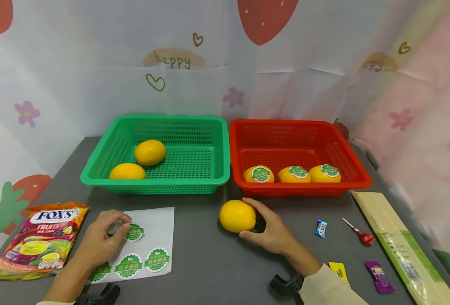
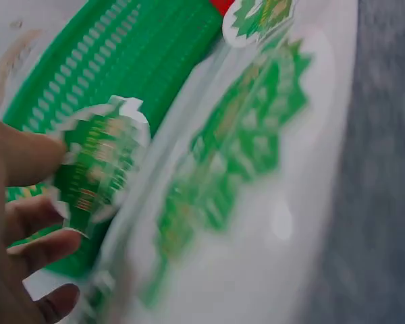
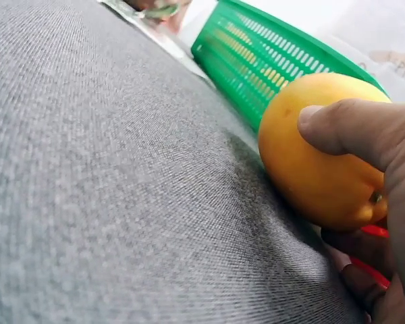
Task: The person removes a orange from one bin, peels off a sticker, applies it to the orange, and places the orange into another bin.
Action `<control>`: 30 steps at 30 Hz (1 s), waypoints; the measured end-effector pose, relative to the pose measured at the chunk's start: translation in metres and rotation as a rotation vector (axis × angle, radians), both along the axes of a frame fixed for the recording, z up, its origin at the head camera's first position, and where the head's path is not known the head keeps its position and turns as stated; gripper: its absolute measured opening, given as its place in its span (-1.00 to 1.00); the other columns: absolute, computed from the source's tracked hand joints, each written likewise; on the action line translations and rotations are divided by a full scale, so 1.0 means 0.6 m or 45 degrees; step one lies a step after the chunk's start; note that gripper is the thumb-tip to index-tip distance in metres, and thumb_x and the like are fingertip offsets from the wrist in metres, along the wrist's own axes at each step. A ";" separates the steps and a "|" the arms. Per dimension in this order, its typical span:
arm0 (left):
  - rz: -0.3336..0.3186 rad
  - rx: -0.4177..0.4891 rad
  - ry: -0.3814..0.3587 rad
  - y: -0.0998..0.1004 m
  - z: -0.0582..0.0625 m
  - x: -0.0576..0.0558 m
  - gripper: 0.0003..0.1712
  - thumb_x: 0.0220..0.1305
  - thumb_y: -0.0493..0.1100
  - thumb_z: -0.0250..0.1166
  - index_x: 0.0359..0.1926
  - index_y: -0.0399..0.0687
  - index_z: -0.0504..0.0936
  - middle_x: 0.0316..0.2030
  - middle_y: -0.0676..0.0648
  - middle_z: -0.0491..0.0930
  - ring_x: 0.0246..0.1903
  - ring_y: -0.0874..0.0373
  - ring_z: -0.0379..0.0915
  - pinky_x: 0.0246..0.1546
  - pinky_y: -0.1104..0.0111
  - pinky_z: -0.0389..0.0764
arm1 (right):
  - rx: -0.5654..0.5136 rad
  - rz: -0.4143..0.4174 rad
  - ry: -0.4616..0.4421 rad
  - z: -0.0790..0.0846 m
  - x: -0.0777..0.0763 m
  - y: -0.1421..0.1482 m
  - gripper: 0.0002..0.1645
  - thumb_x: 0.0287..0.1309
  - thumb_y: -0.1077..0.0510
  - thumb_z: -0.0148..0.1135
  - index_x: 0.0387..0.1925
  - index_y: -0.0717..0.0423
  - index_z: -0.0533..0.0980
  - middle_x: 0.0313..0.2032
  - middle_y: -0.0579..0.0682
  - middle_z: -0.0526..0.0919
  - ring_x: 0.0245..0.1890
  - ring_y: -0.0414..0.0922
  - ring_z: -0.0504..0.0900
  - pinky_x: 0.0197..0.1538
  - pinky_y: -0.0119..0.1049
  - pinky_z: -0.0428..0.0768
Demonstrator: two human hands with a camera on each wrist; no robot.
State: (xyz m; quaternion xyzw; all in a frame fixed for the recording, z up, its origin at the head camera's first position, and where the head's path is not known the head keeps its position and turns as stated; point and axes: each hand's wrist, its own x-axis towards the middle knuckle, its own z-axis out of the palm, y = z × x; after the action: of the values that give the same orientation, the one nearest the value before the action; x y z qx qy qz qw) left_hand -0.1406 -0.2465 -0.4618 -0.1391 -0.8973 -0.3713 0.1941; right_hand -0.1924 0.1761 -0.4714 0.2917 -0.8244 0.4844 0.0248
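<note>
My left hand (image 1: 104, 237) pinches a round green-and-white sticker (image 2: 94, 169) between thumb and fingers, its face standing up off the white sheet (image 1: 160, 226) in the left wrist view. More stickers of the same kind (image 1: 129, 266) lie along the sheet's lower part. My right hand (image 1: 272, 231) holds a yellow lemon (image 1: 237, 216) from its right side, thumb and fingers around it, on the grey table in front of the baskets. No sticker shows on the visible side of this lemon; the palm side is partly hidden.
A green basket (image 1: 222, 180) holds two plain lemons. The red basket (image 1: 356, 180) beside it holds three lemons with stickers. A candy bag (image 1: 38, 241) lies at left. On the right are a lollipop (image 1: 366, 239), several small wrapped candies (image 1: 321, 228) and a long beige package (image 1: 400, 241).
</note>
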 end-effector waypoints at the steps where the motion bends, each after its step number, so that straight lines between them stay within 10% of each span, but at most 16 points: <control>1: 0.007 0.013 0.032 0.004 0.006 0.004 -0.79 0.20 -0.45 0.28 -0.34 -0.02 0.59 -0.32 0.10 0.54 -0.19 0.26 0.29 -0.15 0.41 0.28 | 0.004 0.003 -0.022 0.000 0.001 -0.001 -0.04 -0.09 0.06 0.56 0.33 0.10 0.28 0.16 -0.08 0.47 0.02 -0.13 0.47 0.11 -0.02 0.42; 7: -0.140 0.172 0.147 0.084 0.065 0.018 -0.71 0.12 -0.53 0.30 -0.30 -0.04 0.63 -0.38 0.08 0.53 -0.27 0.25 0.33 -0.21 0.48 0.33 | 0.030 0.002 -0.113 -0.003 0.008 -0.004 -0.11 -0.10 -0.02 0.56 0.25 0.01 0.30 0.07 -0.09 0.53 -0.05 -0.13 0.51 0.06 -0.04 0.46; 14: -0.467 0.328 0.115 0.220 0.102 -0.020 -0.74 0.19 -0.43 0.31 -0.19 -0.01 0.68 -0.29 0.03 0.62 -0.20 0.13 0.41 -0.14 0.35 0.39 | 0.030 -0.009 -0.151 0.004 0.011 -0.003 -0.10 -0.10 0.09 0.57 0.25 0.07 0.30 0.08 -0.04 0.52 -0.04 -0.10 0.50 0.07 0.00 0.44; 30: -0.416 0.505 -0.018 0.360 0.054 -0.073 -0.86 0.21 -0.33 0.33 -0.20 -0.16 0.74 -0.33 0.01 0.64 -0.24 0.09 0.37 -0.22 0.13 0.44 | 0.010 0.038 -0.113 0.062 0.028 -0.011 -0.14 -0.08 0.29 0.52 0.23 0.28 0.27 0.07 0.11 0.52 -0.03 -0.01 0.52 0.06 0.07 0.45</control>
State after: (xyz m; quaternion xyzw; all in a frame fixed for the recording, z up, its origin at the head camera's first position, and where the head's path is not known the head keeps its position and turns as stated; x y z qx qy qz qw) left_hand -0.1845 -0.0307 -0.4291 -0.2390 -0.7738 -0.5674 0.1489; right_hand -0.1755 0.1694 -0.4339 0.2821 -0.8221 0.4941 -0.0202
